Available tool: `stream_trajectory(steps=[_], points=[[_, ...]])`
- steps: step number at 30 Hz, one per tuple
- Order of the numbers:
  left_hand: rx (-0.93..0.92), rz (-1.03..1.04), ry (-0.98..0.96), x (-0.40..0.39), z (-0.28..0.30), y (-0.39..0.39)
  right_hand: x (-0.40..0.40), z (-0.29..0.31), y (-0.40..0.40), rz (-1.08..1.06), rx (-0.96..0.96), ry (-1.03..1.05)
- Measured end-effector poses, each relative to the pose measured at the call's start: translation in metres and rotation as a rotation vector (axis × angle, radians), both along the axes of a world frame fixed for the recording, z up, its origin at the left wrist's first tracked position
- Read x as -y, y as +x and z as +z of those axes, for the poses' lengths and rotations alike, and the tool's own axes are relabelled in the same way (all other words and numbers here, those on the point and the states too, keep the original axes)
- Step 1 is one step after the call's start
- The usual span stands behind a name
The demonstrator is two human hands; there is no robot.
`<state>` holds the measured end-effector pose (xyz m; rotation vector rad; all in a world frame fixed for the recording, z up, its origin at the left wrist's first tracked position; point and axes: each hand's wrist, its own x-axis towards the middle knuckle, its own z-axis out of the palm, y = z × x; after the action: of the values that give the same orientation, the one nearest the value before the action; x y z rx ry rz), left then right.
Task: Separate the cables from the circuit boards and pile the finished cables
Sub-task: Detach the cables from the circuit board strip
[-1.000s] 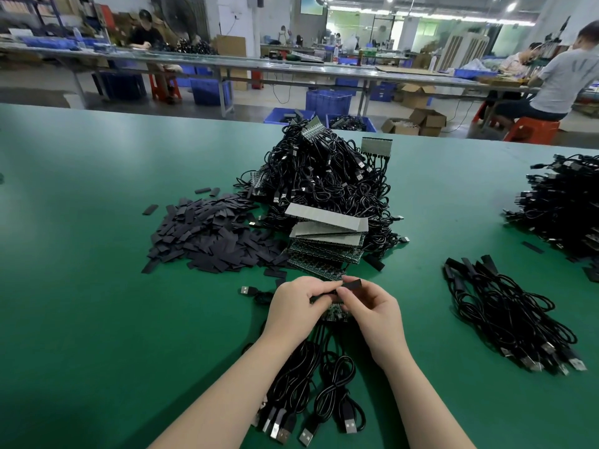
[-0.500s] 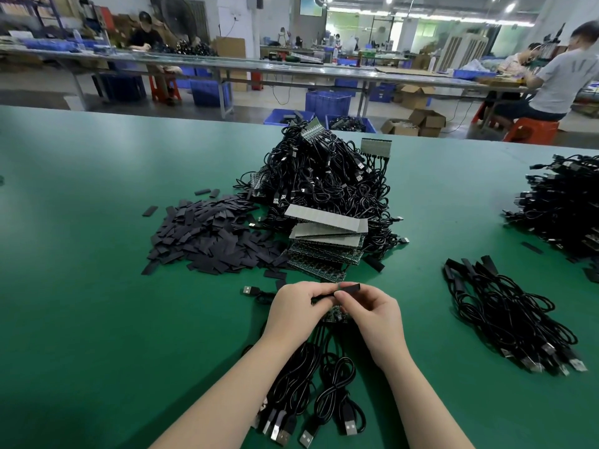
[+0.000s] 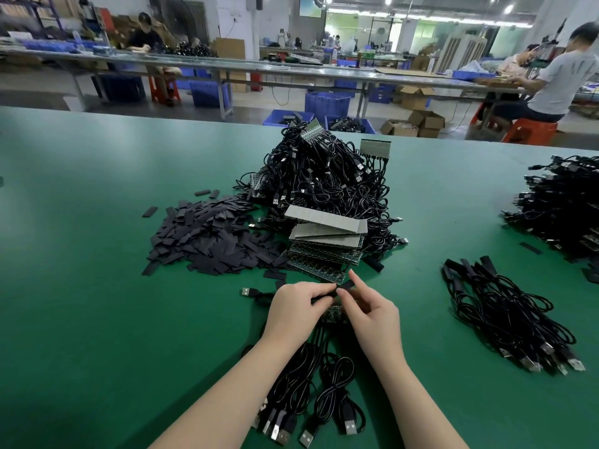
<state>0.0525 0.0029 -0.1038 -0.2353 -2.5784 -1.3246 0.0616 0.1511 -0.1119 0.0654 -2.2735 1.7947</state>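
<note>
Freeing one cable end from the board, centre frame

Your left hand (image 3: 296, 306) and right hand (image 3: 372, 314) both pinch the black sleeve (image 3: 342, 288) over the circuit board (image 3: 335, 314); next, pull it free; drop onto finished pile (image 3: 505, 315) at right.

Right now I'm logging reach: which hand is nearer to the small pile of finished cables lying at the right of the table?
Right. The right hand lies just left of the finished cables; the left hand sits farther left, beyond it.
</note>
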Motion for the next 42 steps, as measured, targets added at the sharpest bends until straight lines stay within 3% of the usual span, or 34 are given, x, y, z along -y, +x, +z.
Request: stream_trajectory(steps=[16, 42], points=[[-0.022, -0.009, -0.041, -0.001, -0.0009, -0.0006, -0.0026, -0.0018, -0.0025, -0.004, 0.061, -0.084], [-0.02, -0.032, 0.004, 0.0001, -0.0005, 0.0013, -0.0019, 0.001, -0.001, 0.038, 0.06, -0.016]])
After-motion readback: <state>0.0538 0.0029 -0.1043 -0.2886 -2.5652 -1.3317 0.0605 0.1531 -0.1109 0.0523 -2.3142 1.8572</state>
